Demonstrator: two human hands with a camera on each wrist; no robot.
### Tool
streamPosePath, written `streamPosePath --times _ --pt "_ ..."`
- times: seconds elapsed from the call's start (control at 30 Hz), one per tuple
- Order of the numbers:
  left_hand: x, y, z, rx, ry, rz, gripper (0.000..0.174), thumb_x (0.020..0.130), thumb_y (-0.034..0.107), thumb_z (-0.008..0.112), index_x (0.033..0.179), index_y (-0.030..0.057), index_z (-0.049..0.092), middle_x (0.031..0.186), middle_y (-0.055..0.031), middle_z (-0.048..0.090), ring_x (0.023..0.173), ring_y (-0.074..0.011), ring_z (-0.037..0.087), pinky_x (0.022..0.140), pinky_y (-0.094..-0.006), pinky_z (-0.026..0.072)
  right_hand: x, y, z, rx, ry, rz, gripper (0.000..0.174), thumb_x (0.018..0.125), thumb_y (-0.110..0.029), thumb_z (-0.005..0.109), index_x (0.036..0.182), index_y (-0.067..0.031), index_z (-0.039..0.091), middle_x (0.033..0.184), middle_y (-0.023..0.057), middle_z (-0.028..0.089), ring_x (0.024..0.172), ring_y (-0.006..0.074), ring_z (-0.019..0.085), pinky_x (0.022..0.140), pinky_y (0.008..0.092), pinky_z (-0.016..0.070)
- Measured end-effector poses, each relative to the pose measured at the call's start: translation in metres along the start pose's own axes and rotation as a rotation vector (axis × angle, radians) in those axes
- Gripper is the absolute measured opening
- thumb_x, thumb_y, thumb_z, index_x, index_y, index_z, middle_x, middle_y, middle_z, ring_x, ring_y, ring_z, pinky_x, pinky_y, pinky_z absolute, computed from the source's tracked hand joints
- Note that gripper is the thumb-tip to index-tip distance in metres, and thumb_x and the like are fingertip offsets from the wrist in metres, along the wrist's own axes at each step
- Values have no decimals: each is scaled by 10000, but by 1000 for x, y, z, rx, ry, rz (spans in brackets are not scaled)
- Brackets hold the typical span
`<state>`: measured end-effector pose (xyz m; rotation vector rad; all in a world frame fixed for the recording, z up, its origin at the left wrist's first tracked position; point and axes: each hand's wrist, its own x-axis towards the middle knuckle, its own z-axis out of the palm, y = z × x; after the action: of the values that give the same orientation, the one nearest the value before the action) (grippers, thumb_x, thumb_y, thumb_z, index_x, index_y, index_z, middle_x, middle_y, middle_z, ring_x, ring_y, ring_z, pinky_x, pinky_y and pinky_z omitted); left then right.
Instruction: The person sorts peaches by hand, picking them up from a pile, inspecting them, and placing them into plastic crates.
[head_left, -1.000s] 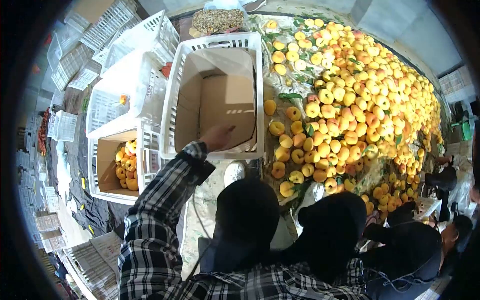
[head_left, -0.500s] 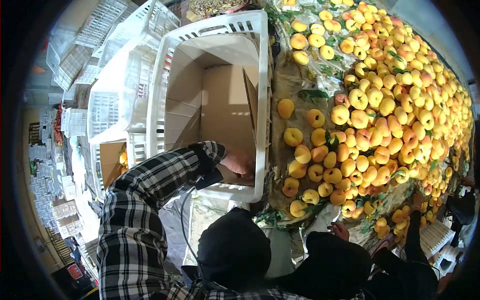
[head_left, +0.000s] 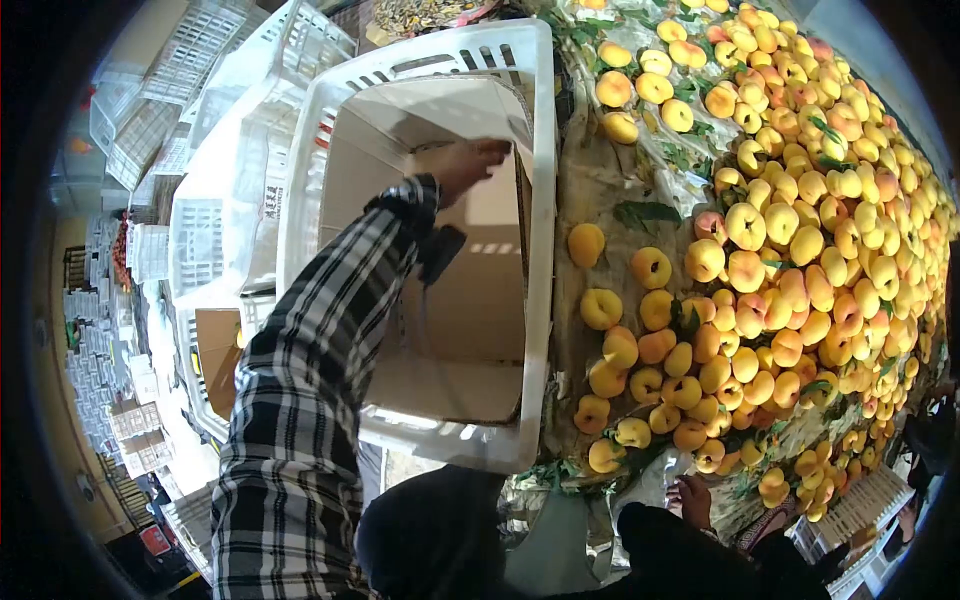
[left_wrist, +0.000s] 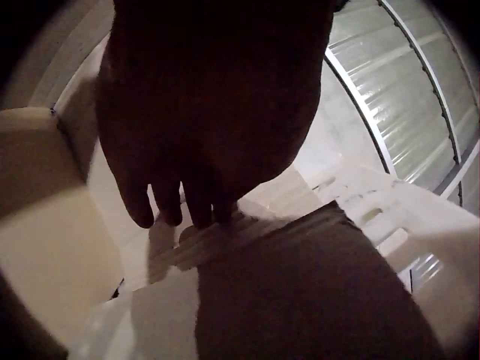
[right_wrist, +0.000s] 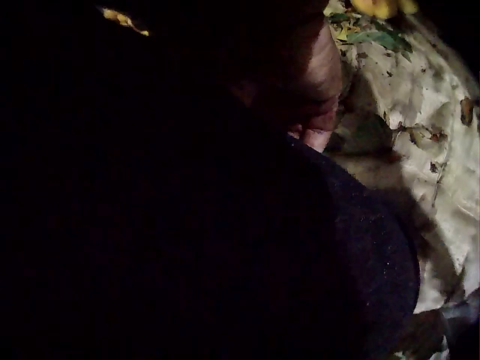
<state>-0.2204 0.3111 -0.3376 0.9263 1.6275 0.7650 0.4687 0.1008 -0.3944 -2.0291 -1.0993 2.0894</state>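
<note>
Cardboard liner (head_left: 480,300) at the far wall of the crate (head_left: 545,230): our left hand (head_left: 465,160), fingers (left_wrist: 176,199) straight and together, should press it flush; right hand (right_wrist: 311,112) too dark to tell

crate (head_left: 545,200): white plastic, glossy | liner (head_left: 480,300): matt brown cardboard | sleeve (head_left: 320,350): checked cloth | peaches (head_left: 745,225): matt skin

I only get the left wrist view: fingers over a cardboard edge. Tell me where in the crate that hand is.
Observer: The left hand is at the far end of the white crate, on the top edge of the cardboard liner.
Operator: Give me the liner's contents.
Observer: The floor that shows is bare cardboard.
Operator: Report the right hand.
Observer: The right hand is low, near the knee, below the peach pile that lies right of the crate.
</note>
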Motion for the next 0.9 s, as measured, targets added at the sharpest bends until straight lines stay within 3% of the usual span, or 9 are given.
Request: streamPosePath --times 0.1,0.23,0.3,0.43,0.57,0.7,0.77,0.83,0.9 --pt "29 32 1 -169 -35 45 374 964 167 482 1327 78 479 1348 -24 471 1236 -191 446 1014 -368 381 5 5 -2 -23 25 11 258 931 -165 493 1089 32 548 837 128 643 702 188 647 604 281 533" --pt "25 81 16 465 -51 257 380 956 199 496 1314 73 483 1320 -27 484 1207 -198 464 1014 -384 387 6 9 -6 9 5 54 282 927 -144 513 1133 47 543 893 149 648 718 216 654 620 300 533" --pt "33 81 15 515 -43 313 384 951 213 502 1304 63 487 1290 -36 502 1178 -198 482 992 -378 399 16 16 -11 694 -205 141 317 926 -184 513 1136 50 554 896 143 655 727 218 649 614 303 526" --pt "50 64 5 454 -57 333 397 942 242 514 1285 43 496 1231 -56 538 1121 -199 518 949 -366 425 -2 -32 8 -354 110 62 322 869 -194 568 1120 5 596 877 127 668 754 205 642 671 331 500" --pt "27 56 -7 274 -102 275 416 933 271 526 1265 23 505 1171 -75 575 1064 -200 554 905 -354 451 -1 -32 8 -103 80 33 285 924 -161 525 1133 27 578 863 107 662 772 171 657 710 285 523" --pt "-51 18 -22 226 -196 81 440 924 300 537 1246 2 514 1112 -94 611 1007 -201 591 862 -342 477 12 -18 -7 -144 62 -74 259 925 -131 500 1113 28 583 871 112 664 794 178 666 715 291 528" --pt "-122 40 12 438 -164 -240 342 946 175 497 1234 -9 508 1079 -51 582 923 -126 554 802 -265 483 10 -38 -25 -424 6 -112 246 920 -121 504 1113 6 589 919 114 652 830 177 662 710 280 526" --pt "-178 58 39 91 -202 -512 419 962 319 496 1250 16 507 955 -9 576 848 -106 561 815 -270 474 17 -38 -30 -107 53 -160 248 911 -145 526 1107 -8 592 984 110 638 859 184 651 728 296 516" --pt "-218 83 64 70 -387 -563 421 991 321 433 1251 -6 487 1149 -105 605 1087 -192 569 932 -329 459 24 -63 -34 -195 74 -280 252 908 -170 540 1102 -17 590 1009 106 630 862 196 644 748 310 505"
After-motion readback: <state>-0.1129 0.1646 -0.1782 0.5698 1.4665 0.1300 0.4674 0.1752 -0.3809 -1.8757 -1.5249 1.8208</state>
